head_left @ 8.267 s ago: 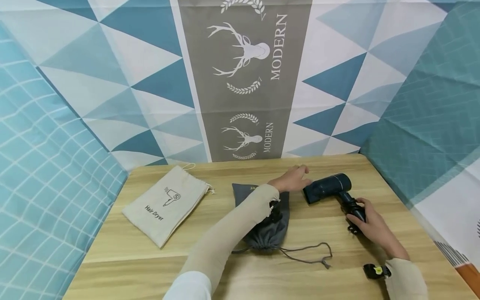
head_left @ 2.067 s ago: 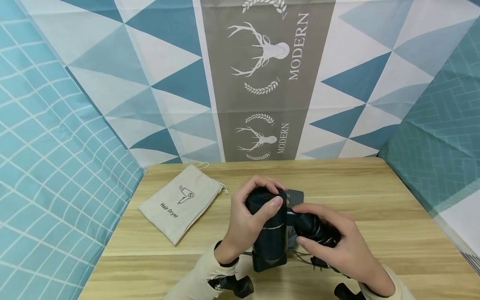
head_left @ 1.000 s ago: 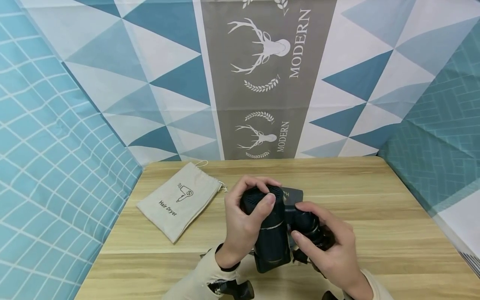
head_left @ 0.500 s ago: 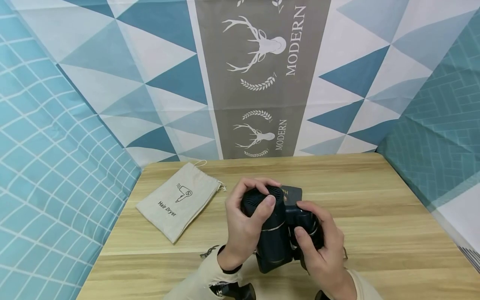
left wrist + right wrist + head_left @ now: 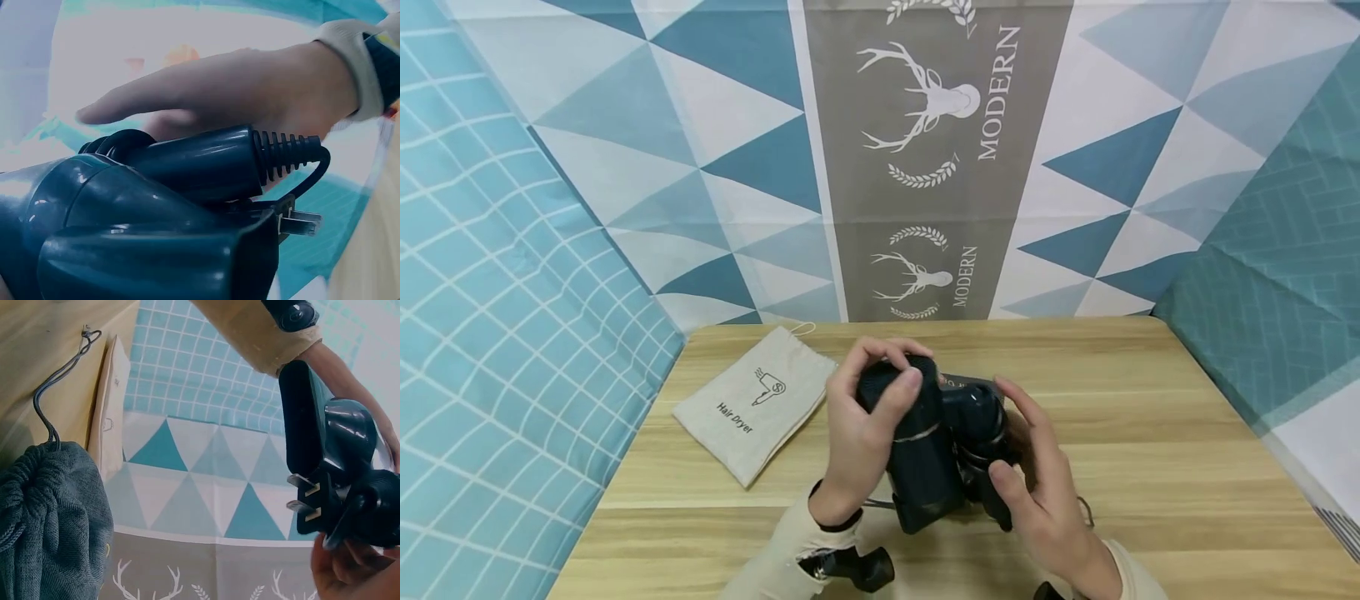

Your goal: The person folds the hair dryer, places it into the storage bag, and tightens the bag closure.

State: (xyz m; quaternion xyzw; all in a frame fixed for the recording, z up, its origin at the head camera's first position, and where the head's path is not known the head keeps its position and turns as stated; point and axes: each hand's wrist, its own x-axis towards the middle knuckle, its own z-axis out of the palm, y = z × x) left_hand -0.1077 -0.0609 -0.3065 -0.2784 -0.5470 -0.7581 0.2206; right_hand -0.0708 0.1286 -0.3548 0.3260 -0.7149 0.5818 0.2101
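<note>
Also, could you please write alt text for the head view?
A left hand and a right hand hold a dark hair dryer above a wooden table, mostly hiding a gray bag. A pale cloth bag printed "Hair Dryer" lies at left.

The cream bag [image 5: 754, 433] says "Hair Dryer" and shows a dollar sign. The wall cloth [image 5: 917, 196] says "MODERN" twice. Letters on the dark grey bag [image 5: 59, 515] are too small to read.
</note>
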